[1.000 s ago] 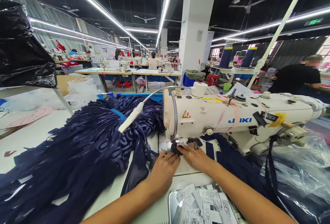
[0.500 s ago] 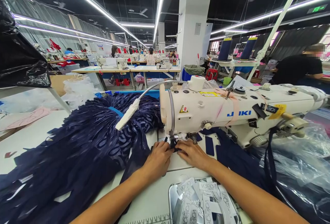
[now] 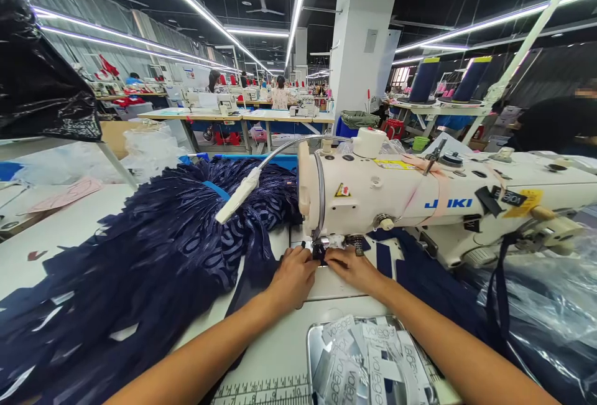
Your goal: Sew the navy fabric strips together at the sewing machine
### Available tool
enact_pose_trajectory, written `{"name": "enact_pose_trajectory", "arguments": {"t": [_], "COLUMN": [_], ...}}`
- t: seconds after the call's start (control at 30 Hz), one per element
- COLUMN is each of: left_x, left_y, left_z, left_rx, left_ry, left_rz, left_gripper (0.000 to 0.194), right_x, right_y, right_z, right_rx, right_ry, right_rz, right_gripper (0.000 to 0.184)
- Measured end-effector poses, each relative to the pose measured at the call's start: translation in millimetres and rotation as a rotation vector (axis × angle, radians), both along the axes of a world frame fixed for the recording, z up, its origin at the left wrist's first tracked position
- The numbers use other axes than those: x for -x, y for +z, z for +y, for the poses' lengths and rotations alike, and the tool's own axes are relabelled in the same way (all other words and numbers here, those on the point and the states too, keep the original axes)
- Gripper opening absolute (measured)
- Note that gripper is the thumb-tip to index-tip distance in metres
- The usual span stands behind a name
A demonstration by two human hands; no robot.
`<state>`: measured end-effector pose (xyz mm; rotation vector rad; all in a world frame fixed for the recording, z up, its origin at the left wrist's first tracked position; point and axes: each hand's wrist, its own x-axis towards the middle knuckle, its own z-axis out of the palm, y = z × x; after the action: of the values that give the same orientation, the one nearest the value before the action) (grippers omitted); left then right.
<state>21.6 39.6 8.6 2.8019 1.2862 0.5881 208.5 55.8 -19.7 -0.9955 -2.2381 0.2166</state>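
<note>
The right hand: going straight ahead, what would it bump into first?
The right hand would probably meet the presser foot first, just beyond its fingertips, though depth is hard to judge.

Hands point(image 3: 295, 274) at sewing machine point(image 3: 396, 190), navy fabric point(image 3: 186, 237)

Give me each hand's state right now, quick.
Left hand: fingers curled on dark fabric at the needle; grip unclear.
Right hand: fingertips at the same spot; grip unclear.

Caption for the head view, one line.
Both hands, left and right, at the needle area of a white sewing machine, labels in front.
</note>
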Motion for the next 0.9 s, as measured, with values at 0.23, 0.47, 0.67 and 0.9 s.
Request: {"name": "enact_pose_trajectory", "arguments": {"t": [0.23, 0.47, 0.67, 0.9], "left_x": [-6, 1, 14, 27], "left_y": [-8.1, -0.6, 9.4, 4.5], "left_z": [5, -9, -22, -4], "left_rx": [-0.033, -0.028, 0.035, 0.068], "left_ry": [0.022, -0.025, -0.077, -0.143], "left_rz": [-0.095, -0.025, 0.107, 0.132], "left_gripper": [0.019, 0.020, 0.040, 0.047], "right_x": [-8, -6, -2, 2], "right_y": [3.8, 18.7, 22.5, 22.2], "right_z": [2, -8, -14, -18], "right_rx": [-0.076, -0.161, -0.203, -0.205], "right_ry": [0.193, 0.166, 0.144, 0.074], "right_rz": [0.009, -0.194, -0.271, -0.331], "right_gripper": [0.025, 0.029, 0.026, 0.023]}}
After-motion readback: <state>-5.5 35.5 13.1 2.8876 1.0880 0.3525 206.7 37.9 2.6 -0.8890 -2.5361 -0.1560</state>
